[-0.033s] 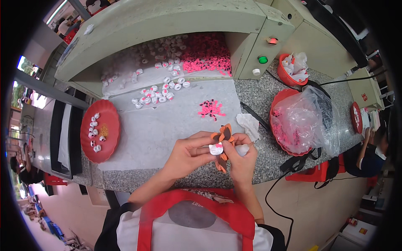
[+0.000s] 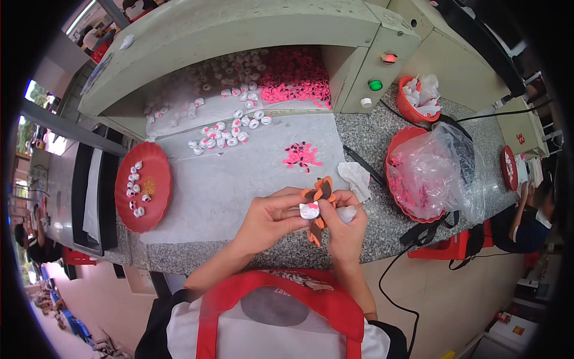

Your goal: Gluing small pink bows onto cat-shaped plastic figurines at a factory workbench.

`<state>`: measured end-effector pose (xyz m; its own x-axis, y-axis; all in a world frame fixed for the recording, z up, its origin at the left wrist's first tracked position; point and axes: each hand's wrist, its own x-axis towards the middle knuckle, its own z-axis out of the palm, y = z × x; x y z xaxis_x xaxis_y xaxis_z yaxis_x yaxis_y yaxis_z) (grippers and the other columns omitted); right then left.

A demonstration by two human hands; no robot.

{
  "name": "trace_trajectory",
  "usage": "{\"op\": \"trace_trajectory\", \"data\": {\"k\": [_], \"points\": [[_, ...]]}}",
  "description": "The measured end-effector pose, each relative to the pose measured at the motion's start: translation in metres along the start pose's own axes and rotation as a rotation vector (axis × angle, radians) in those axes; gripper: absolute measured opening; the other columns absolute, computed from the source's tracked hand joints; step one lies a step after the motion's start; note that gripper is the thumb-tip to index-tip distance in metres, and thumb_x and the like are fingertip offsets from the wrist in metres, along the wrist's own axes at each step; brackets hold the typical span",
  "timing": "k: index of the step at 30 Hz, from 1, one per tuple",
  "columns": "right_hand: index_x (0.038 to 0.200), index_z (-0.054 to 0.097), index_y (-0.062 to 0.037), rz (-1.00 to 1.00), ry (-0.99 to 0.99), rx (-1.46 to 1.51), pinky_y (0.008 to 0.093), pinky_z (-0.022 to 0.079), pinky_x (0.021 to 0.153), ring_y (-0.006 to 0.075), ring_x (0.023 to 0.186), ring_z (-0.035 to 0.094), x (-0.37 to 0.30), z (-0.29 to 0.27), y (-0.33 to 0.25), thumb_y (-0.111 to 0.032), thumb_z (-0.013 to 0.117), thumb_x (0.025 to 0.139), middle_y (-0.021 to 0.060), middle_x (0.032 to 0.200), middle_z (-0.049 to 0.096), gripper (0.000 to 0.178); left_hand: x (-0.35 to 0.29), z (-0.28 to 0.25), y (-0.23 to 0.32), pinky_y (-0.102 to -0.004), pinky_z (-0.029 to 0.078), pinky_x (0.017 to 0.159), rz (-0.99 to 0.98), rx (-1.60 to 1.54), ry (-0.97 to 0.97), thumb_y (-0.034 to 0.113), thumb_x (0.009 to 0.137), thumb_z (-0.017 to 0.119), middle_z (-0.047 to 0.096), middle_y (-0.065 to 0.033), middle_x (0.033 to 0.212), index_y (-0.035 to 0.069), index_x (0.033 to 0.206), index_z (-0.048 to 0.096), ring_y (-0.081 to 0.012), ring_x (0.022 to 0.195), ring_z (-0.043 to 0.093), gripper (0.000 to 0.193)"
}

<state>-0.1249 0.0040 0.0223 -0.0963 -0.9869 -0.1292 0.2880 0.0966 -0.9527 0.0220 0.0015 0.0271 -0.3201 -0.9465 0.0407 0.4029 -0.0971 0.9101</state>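
My left hand (image 2: 263, 218) pinches a small white cat-head piece (image 2: 308, 210) with a pink bow between thumb and fingers. Against it, my right hand (image 2: 347, 230) is closed, its thumb beside the cat head. A translucent whitish object (image 2: 346, 213), perhaps a small bottle, sits in the right hand's grip, mostly hidden by the fingers. Orange-and-brown petal-like pieces (image 2: 323, 189) stick out above and below the cat head, between the hands; what holds them is unclear. Beyond the hands, a small pile of pink and dark pieces (image 2: 302, 155) lies on the white sheet (image 2: 251, 179).
Several white pieces (image 2: 221, 137) lie near the arched machine (image 2: 251, 30), with more inside. On the left, a red dish (image 2: 160, 206) holds several finished-looking heads. A red bowl (image 2: 403, 209) with plastic bag, crumpled tissue (image 2: 354, 179) and red cup (image 2: 406, 113) are right.
The cat-head piece has turned slightly in my fingers, so its face and pink bow show more. Both hands otherwise stay in place.
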Motion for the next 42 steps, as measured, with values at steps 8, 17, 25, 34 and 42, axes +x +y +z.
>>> {"op": "trace_trajectory", "data": {"k": [8, 17, 25, 34, 42], "points": [[0.091, 0.06, -0.0018, -0.242, -0.008, -0.944, 0.0211, 0.043, 0.056, 0.0109, 0.068, 0.056, -0.003, -0.038, 0.006, -0.009, 0.068, 0.07, 0.0058, 0.084, 0.059, 0.024, 0.005, -0.006, -0.01, -0.0286, 0.049, 0.076, -0.156, -0.158, 0.148, -0.001, 0.077, 0.055, 0.06, -0.0153, 0.095, -0.005, 0.107, 0.053, -0.0211, 0.087, 0.06, 0.03], [0.101, 0.057, 0.004, -0.007, -0.34, -0.073, 0.0213, 0.046, 0.065, 0.012, 0.076, 0.056, 0.008, -0.033, -0.009, 0.004, 0.067, 0.064, 0.0084, 0.097, 0.053, 0.038, 0.007, 0.0, -0.001, -0.027, 0.05, 0.071, -0.295, -0.134, 0.077, -0.003, 0.073, 0.06, 0.062, -0.0138, 0.09, -0.005, 0.099, 0.055, -0.0189, 0.082, 0.061, 0.027], [0.1, 0.058, 0.0023, -0.127, -0.456, -0.039, 0.0192, 0.043, 0.052, 0.0089, 0.068, 0.054, 0.012, -0.035, 0.004, 0.006, 0.064, 0.067, 0.009, 0.099, 0.052, 0.034, 0.002, 0.003, 0.007, -0.0257, 0.05, 0.075, -0.269, 0.175, 0.032, -0.007, 0.077, 0.054, 0.061, -0.0124, 0.094, -0.003, 0.106, 0.055, -0.0174, 0.086, 0.06, 0.028], [0.107, 0.052, 0.0059, 0.164, -0.212, 0.408, 0.0257, 0.047, 0.054, 0.0169, 0.065, 0.056, 0.014, -0.066, 0.01, -0.007, 0.064, 0.07, 0.0204, 0.096, 0.058, 0.041, 0.007, 0.014, -0.051, -0.0275, 0.049, 0.062, 0.116, 1.054, -0.094, 0.003, 0.072, 0.062, 0.053, -0.0076, 0.092, 0.004, 0.092, 0.06, -0.018, 0.076, 0.058, 0.02], [0.105, 0.053, 0.0063, 0.117, -0.168, 0.33, 0.0269, 0.047, 0.051, 0.0174, 0.064, 0.056, 0.015, -0.068, 0.007, -0.005, 0.064, 0.069, 0.0203, 0.094, 0.058, 0.04, 0.007, 0.014, -0.046, -0.0253, 0.052, 0.062, 0.187, 0.705, 0.116, -0.005, 0.073, 0.058, 0.049, -0.0084, 0.091, 0.0, 0.09, 0.058, -0.0155, 0.078, 0.057, 0.018]]}}
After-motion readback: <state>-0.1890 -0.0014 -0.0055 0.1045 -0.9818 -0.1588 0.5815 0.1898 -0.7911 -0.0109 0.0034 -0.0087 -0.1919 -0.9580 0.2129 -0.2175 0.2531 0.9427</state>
